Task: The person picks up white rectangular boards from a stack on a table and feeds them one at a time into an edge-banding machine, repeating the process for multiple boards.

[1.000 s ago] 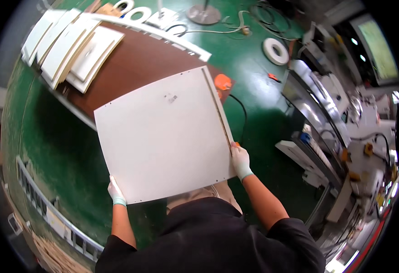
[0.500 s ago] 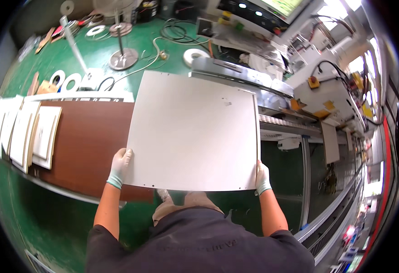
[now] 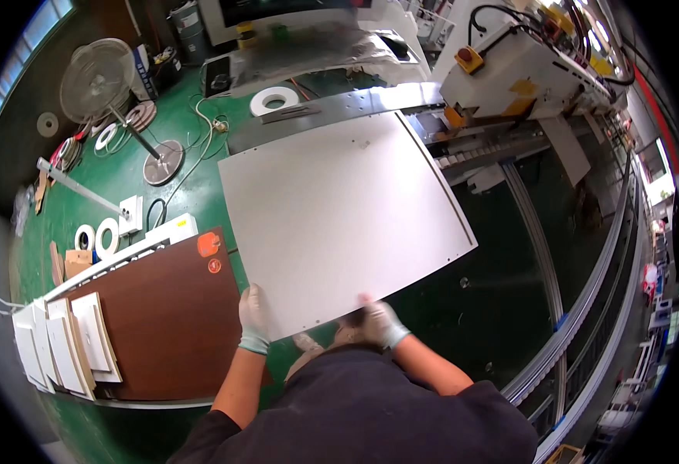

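Green workshop floor [image 3: 192,193] lies below. Both gloved hands, left hand [image 3: 253,319] and right hand [image 3: 379,322], grip a white panel [image 3: 339,220] by its near edge, held above the floor beside a brown counter [image 3: 161,317].

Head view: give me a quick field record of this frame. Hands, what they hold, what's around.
left hand: gloved hand grips the near edge of the white panel
right hand: gloved hand grips the same near edge, further right
panel: large, flat, white, held out in front over the green floor
to the left: brown table with a stack of small white panels
ahead: metal machine bed, far edge of panel near it
floor items: pedestal fan, tape rolls
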